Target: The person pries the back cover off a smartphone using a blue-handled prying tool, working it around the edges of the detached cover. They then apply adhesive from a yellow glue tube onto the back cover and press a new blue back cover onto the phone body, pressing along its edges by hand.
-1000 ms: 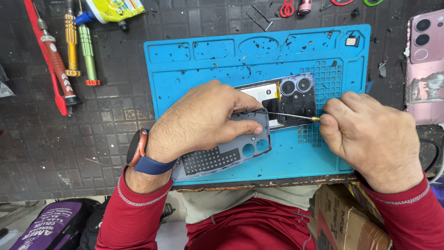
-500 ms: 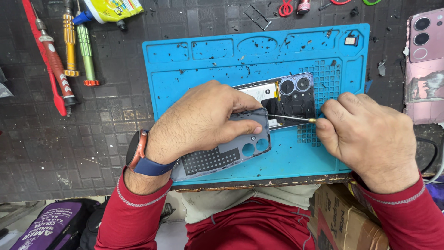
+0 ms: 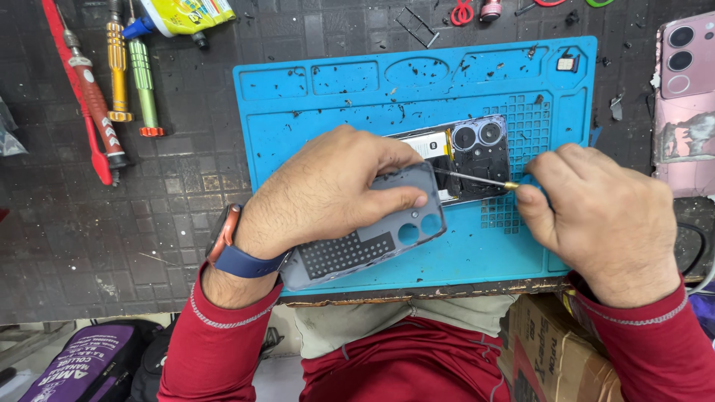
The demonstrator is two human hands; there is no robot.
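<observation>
- Our left hand (image 3: 328, 193) lies curled over an opened phone (image 3: 477, 156) on the blue mat (image 3: 372, 97), fingers closed down on a grey back cover (image 3: 365, 246) that it pins across the phone's near part.
- The cover's long axis runs from near-left to far-right; its camera holes sit at the right end, just beyond our left fingertips.
- Our right hand (image 3: 603, 223) is closed in a pinch on a thin screwdriver (image 3: 477, 179), gold collar just at the fingertips.
- The screwdriver lies almost level, pointing left, its tip at the phone's body beside the cover's far edge, just near of the two round camera lenses.
- So the phone lies between the hands: under the left one, and to the left of the right one, which reaches it only through the tool.
- The phone's long axis runs left to right, slightly tilted, camera end to the right.
- On the dark worktop (image 3: 112, 238), well apart at far left, lie spare screwdrivers (image 3: 126, 74); a pink phone (image 3: 685, 97) rests at far right.
</observation>
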